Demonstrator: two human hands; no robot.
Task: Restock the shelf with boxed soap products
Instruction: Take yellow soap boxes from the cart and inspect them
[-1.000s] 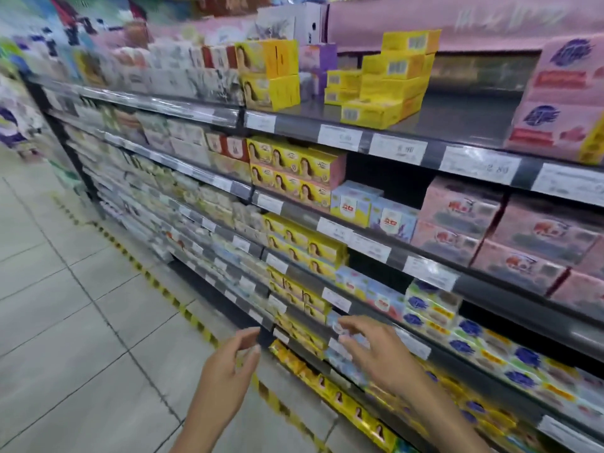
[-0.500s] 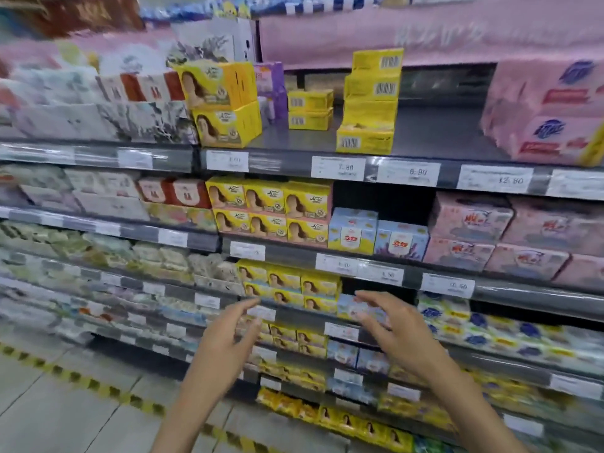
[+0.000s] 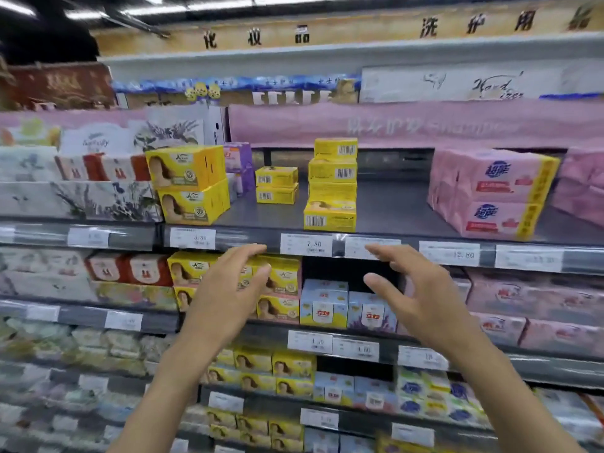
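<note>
On the upper shelf (image 3: pixel 392 210) a stack of yellow soap boxes (image 3: pixel 331 186) stands near the front edge, its lowest box turned askew. Two more yellow boxes (image 3: pixel 276 186) sit further back, and two large yellow packs (image 3: pixel 191 183) stand at the left. My left hand (image 3: pixel 228 295) and my right hand (image 3: pixel 415 295) are raised in front of the shelf below, palms facing each other, fingers spread and relaxed. Both hold nothing and are below the price rail (image 3: pixel 307 245), apart from the boxes.
Pink multipacks (image 3: pixel 490 194) fill the right of the upper shelf, floral white packs (image 3: pixel 78 201) the left. The shelf below holds yellow boxes (image 3: pixel 281 282), blue-and-yellow boxes (image 3: pixel 323 304) and pink packs (image 3: pixel 529 295). Lower shelves carry several more soap rows.
My view has swung from down the aisle to face the shelves and tilted upward. Both hands have risen from the lower shelves to just under the upper shelf's price rail.
</note>
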